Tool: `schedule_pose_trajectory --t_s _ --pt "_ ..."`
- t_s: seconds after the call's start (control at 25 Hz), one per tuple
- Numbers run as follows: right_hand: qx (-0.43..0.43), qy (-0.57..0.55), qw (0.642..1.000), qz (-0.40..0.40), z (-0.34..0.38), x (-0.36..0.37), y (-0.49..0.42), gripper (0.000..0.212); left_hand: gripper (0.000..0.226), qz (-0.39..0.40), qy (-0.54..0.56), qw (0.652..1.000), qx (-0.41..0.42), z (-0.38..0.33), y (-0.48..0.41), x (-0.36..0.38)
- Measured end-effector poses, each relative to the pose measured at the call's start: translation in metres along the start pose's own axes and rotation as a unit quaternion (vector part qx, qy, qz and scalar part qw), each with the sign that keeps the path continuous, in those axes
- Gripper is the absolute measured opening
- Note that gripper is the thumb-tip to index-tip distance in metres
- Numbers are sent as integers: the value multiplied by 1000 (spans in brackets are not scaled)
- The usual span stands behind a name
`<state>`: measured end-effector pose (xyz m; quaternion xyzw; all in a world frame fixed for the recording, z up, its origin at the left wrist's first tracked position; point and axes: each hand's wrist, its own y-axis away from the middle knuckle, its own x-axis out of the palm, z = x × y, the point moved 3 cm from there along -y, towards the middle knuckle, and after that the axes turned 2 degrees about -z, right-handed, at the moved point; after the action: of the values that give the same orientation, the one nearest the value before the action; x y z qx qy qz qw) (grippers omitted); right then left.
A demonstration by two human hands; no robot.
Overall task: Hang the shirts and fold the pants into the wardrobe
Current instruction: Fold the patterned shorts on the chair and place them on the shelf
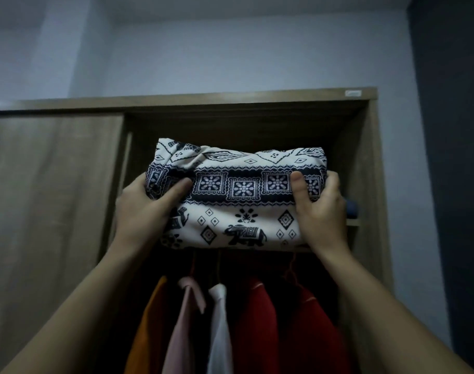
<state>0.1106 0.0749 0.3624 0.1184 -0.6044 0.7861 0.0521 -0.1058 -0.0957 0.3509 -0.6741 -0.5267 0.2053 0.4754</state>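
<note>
A pale blue wall rises behind the brown wardrobe, whose door covers its left half. In the open right half, orange, pink, white and red shirts hang low. Both arms reach up. The left grip and right grip clasp the ends of the folded patterned pants, thumbs on top, at the near edge of the upper shelf.

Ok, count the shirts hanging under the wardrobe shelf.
5, left to right below the shelf: orange shirt, pink shirt, white shirt, red shirt, second red shirt. Dark gaps may hide others.
</note>
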Motion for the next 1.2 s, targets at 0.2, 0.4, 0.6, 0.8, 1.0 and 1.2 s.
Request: schedule_pose_trajectory --t_s 0.2,0.4,0.6,0.8,1.0,1.2 --pt "-3 84 996 -1 -32 -24 -35 41 24 26 22 999 0 9 -15 75" --pt "-51 166 985 -12 -40 -26 -63 35 28 49 67 997 -6 29 -41 129" --pt "-56 299 953 2 -58 -3 -122 54 34 54 46 997 -1 27 -87 177" --pt "44 433 899 52 -96 15 -151 75 59 113 -60 987 -101 58 -124 230" --pt "130 444 878 121 -136 23 -150 71 85 197 -137 955 -177 86 -125 249" --pt "-57 539 831 128 -142 23 -130 49 64 230 -213 949 -6 92 -114 229"
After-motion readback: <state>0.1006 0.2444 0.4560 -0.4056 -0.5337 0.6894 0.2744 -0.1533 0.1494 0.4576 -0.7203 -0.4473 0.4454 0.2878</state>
